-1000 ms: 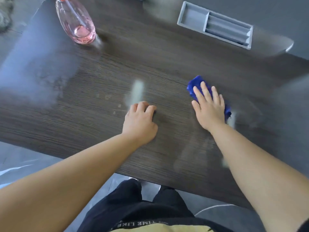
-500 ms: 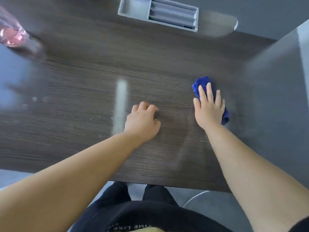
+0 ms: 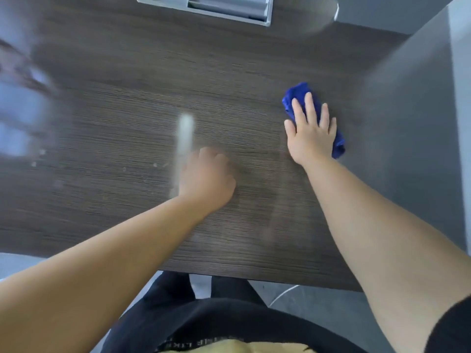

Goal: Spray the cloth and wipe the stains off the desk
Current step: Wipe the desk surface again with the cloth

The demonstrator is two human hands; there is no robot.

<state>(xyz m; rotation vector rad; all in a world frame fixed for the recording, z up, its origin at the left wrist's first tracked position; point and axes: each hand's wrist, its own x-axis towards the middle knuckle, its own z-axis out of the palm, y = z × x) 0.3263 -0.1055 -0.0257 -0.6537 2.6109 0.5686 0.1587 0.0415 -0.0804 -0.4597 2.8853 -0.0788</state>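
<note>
A blue cloth [image 3: 298, 94] lies bunched on the dark wood desk [image 3: 127, 98], right of centre. My right hand [image 3: 312, 133] presses flat on it with straight, spread fingers; cloth shows beyond the fingertips and beside the little finger. My left hand [image 3: 206, 178] rests on the desk near the middle, fingers curled under, holding nothing. Small pale specks [image 3: 40, 152] dot the desk at the left. The spray bottle is out of view.
A grey plastic organiser tray [image 3: 229, 8] sits at the desk's far edge. A grey panel [image 3: 418, 123] stands along the right side. The desk's front edge runs just above my legs. Bright glare patches cover the left part of the desk.
The view has swung right, taking the pink spray bottle out of frame. My right hand has slid the cloth a little to the right and away. The left hand stays put.
</note>
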